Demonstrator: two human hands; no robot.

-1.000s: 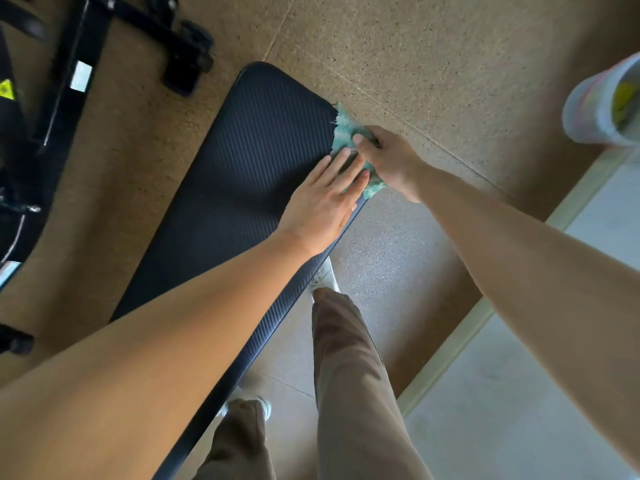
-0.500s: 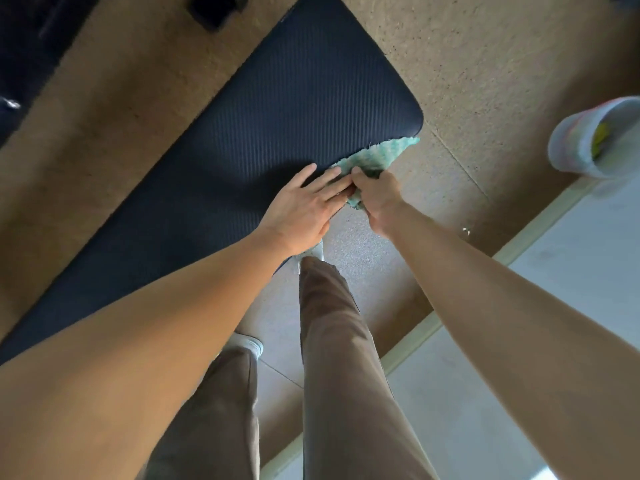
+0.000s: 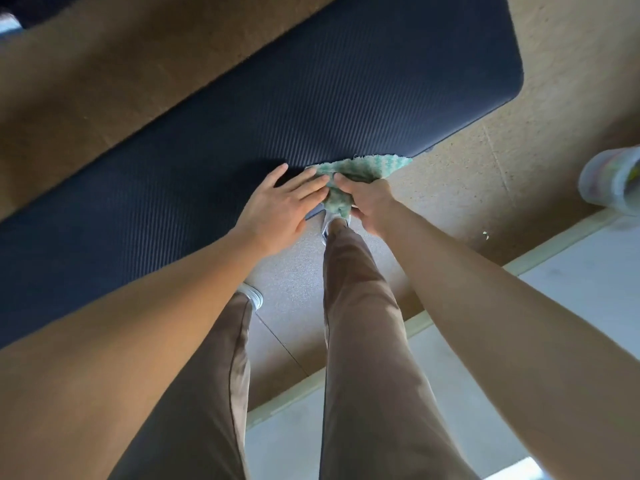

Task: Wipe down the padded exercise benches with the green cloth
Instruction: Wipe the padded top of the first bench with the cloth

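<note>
A long black padded bench with a ribbed top runs diagonally across the head view. The green cloth lies bunched over the bench's near long edge, partly hanging off it. My right hand grips the cloth at that edge. My left hand rests flat on the bench pad with fingers spread, its fingertips touching the cloth.
My legs in brown trousers and white shoes stand just in front of the bench on cork-coloured floor. A pale plastic container sits at the right edge. A light strip borders a grey floor area at the lower right.
Both hands and the cloth have slid along the bench's near edge, away from its rounded end. The view has swung, so the bench now fills more of the frame.
</note>
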